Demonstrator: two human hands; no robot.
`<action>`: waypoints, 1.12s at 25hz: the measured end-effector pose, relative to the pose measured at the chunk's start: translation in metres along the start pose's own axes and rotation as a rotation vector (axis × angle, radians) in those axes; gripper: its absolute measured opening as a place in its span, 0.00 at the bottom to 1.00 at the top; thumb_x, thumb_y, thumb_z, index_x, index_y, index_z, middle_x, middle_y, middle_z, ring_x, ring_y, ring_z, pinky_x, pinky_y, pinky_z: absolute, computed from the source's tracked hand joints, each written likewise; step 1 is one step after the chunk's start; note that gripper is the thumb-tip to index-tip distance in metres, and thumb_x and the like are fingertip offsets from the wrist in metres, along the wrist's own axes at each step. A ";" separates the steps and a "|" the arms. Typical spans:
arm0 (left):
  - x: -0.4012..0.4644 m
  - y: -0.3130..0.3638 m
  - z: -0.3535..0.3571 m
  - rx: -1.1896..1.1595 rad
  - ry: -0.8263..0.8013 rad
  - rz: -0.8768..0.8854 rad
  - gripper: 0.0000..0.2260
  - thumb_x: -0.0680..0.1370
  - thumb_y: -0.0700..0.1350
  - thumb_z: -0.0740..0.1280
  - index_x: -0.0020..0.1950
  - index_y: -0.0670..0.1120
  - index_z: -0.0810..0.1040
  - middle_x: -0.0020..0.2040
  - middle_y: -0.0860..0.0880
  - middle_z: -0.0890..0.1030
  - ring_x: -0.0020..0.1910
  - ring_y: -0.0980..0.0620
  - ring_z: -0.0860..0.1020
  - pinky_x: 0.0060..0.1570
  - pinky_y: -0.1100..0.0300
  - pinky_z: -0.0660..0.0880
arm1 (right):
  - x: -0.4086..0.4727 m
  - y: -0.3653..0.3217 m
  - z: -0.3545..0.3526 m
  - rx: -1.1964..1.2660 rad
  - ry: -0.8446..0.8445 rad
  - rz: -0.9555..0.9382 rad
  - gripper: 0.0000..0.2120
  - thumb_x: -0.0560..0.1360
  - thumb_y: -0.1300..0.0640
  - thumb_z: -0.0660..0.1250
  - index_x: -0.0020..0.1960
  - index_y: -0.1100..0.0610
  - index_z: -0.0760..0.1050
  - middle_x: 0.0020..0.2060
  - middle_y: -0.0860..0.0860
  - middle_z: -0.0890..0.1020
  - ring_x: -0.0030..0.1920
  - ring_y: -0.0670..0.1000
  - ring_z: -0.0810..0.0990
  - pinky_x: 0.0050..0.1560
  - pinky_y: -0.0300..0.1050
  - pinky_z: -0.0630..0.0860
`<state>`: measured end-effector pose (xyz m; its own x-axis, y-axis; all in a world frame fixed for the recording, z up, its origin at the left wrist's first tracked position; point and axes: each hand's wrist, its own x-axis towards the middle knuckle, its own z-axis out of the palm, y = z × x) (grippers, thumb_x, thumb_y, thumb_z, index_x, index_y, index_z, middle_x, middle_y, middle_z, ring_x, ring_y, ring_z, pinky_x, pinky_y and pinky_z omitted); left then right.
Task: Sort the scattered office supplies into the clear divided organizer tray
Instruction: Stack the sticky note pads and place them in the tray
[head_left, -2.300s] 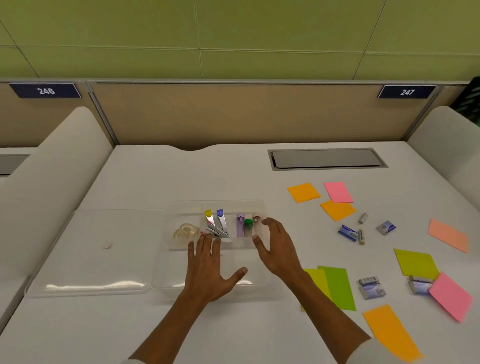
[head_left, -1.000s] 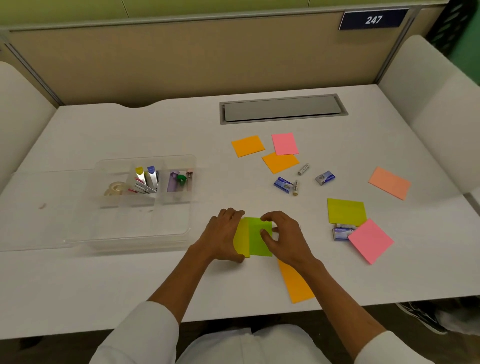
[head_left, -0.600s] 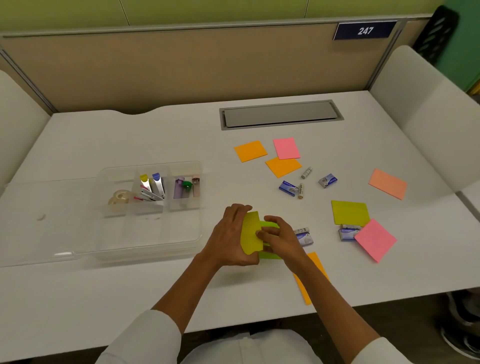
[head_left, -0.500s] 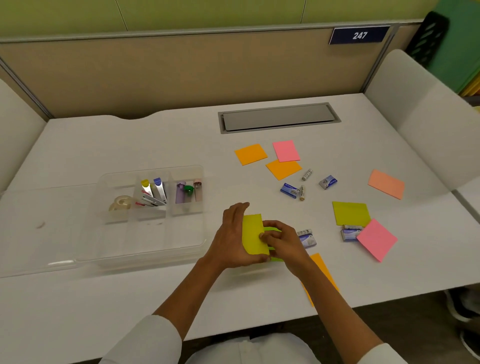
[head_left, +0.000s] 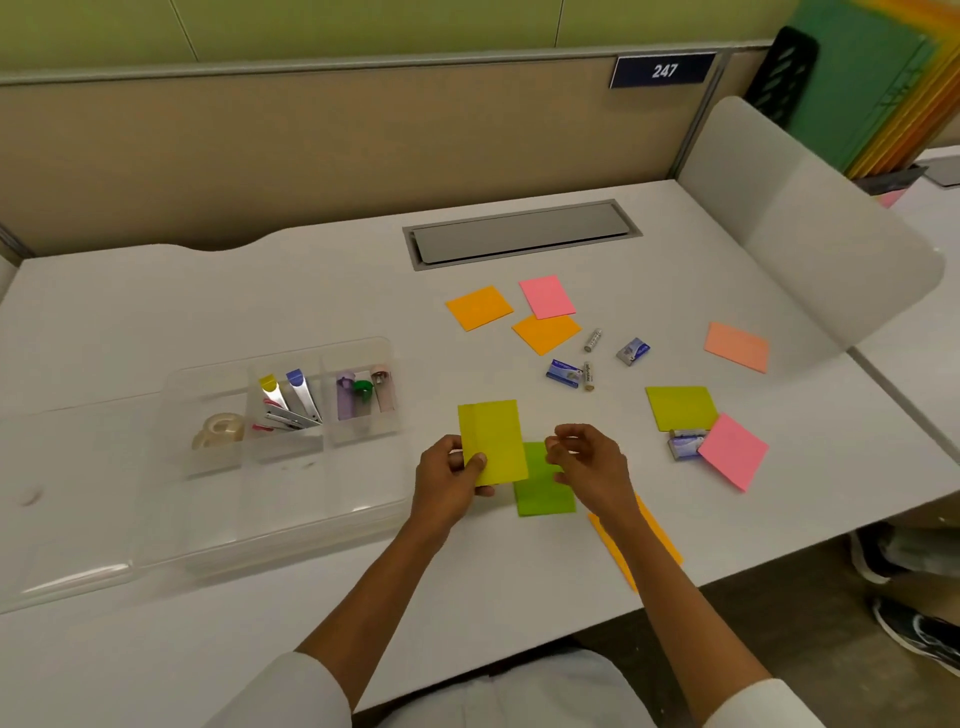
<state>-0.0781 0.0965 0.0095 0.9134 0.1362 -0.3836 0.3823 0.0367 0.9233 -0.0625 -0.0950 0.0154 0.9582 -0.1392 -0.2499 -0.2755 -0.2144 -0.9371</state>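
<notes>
Yellow paper, thin and matte: the yellow sticky pad (head_left: 492, 441) now lifted clear of the green sticky pad (head_left: 544, 486), which half a second ago lay pressed beneath it under both hands. Pinched at its lower left corner by the left hand (head_left: 451, 480), thumb on top, fingers curled behind. Right hand (head_left: 587, 462) let go, hovering just above the green pad with fingers loosely curled, holding nothing. Probably means one pad separated and ready for the clear organizer tray (head_left: 270, 525), just to the left on the white desk (head_left: 260, 291), large front section bare. Inside the back compartments: a glossy tape roll (head_left: 218, 430), metallic clips, small capped tubes. Still scattered: flat orange and pink notes, small boxy staple packs, all well apart from the tray.
</notes>
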 end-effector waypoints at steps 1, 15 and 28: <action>0.001 0.001 -0.002 -0.028 0.015 0.002 0.04 0.79 0.36 0.65 0.53 0.41 0.76 0.51 0.41 0.83 0.39 0.49 0.84 0.35 0.56 0.83 | 0.003 0.002 -0.007 -0.234 0.011 -0.125 0.10 0.75 0.57 0.72 0.56 0.55 0.77 0.51 0.51 0.84 0.44 0.51 0.84 0.42 0.44 0.80; 0.012 -0.012 0.032 0.002 0.324 -0.004 0.09 0.82 0.40 0.58 0.53 0.43 0.78 0.51 0.44 0.79 0.45 0.48 0.79 0.41 0.53 0.83 | 0.057 0.004 -0.017 -0.971 -0.444 -0.326 0.32 0.67 0.45 0.77 0.67 0.50 0.70 0.58 0.51 0.74 0.61 0.55 0.69 0.56 0.52 0.68; 0.030 0.018 0.041 -0.182 0.331 -0.059 0.11 0.80 0.36 0.57 0.57 0.40 0.77 0.56 0.41 0.78 0.46 0.43 0.80 0.31 0.53 0.82 | 0.092 -0.057 -0.082 0.026 -0.176 -0.161 0.10 0.71 0.61 0.76 0.48 0.52 0.80 0.43 0.49 0.86 0.47 0.45 0.84 0.43 0.42 0.81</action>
<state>-0.0384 0.0607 0.0143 0.7843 0.4400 -0.4373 0.3748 0.2257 0.8992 0.0356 -0.1744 0.0658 0.9889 0.0660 -0.1331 -0.1180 -0.1952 -0.9736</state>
